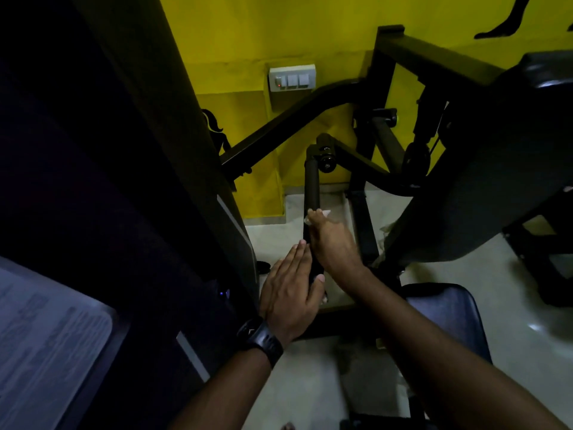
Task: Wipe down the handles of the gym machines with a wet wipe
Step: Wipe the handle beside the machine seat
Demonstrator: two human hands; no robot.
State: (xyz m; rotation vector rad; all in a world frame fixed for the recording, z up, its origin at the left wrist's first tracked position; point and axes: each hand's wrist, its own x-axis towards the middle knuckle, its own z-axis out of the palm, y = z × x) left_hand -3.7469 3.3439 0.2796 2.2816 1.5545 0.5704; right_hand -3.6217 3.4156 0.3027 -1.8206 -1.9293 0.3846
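Observation:
A long black padded handle (311,187) of a gym machine runs away from me in the middle of the view. My right hand (333,240) is wrapped round it about halfway along, with a white wet wipe (324,213) showing at the fingertips against the handle. My left hand (290,290), with a black watch on the wrist, lies against the near end of the handle with fingers straight and the thumb hooked over the bar.
The black machine frame (310,116) and its pivot (327,159) stand before a yellow wall with a white switch plate (292,77). A dark upright panel (186,150) fills the left. A padded seat (446,308) sits at the lower right on a pale tiled floor (527,305).

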